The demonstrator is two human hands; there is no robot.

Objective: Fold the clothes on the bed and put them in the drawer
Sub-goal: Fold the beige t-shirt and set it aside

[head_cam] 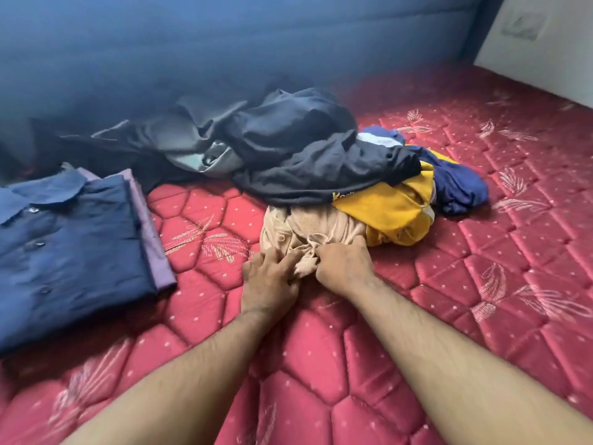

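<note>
A crumpled beige garment (308, 229) lies at the near edge of a clothes pile on the red quilted mattress (321, 364). My right hand (345, 266) grips a bunched fold of it with curled fingers. My left hand (271, 279) lies on the garment's near edge, its fingers curling into the cloth. Behind the beige garment sit a black garment (314, 162), a yellow garment (388, 210) and a blue one (459, 184). A folded navy shirt (67, 252) lies at the left on top of a folded purple shirt (150, 232).
A grey-black garment (179, 139) sprawls at the back left against the blue padded headboard (224, 43). A white wall (545, 43) stands at the back right. Bare mattress shows at the right and in front of me. No drawer is in view.
</note>
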